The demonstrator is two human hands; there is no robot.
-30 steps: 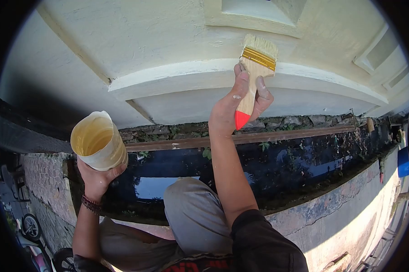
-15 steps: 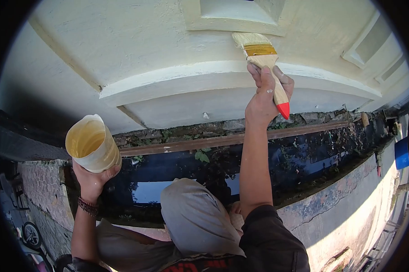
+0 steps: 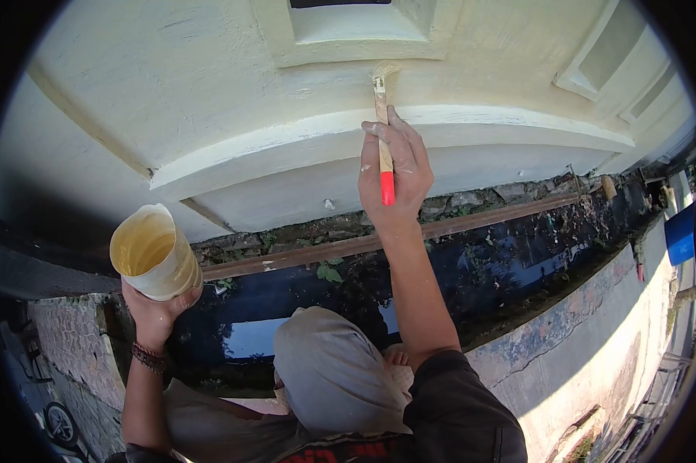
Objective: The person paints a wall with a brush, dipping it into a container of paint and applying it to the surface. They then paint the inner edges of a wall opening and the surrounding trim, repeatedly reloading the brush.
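Observation:
My right hand [image 3: 400, 166] is closed around the wooden handle of a paintbrush [image 3: 384, 139], whose red tip points back toward me. Seen edge-on, the brush has its bristles against the cream wall [image 3: 232, 92], just below a recessed square frame [image 3: 355, 52]. On the left, my left hand [image 3: 156, 310] grips a plastic paint container [image 3: 159, 255] from below, its fingers partly hidden behind it. The container tilts slightly, and pale yellow paint coats its inner wall. White paint specks mark my right fingers.
A raised white ledge [image 3: 301, 143] runs across the wall. Below lie a stone edge, a long wooden plank [image 3: 317, 255] and a ditch of dark water [image 3: 471, 285] under my knees. Concrete paving [image 3: 564, 347] borders it at right, with a blue bin [image 3: 680, 235] beyond.
My right hand has moved left and turned the brush from its broad face to its narrow edge. The view has shifted slightly; my left hand still holds the container.

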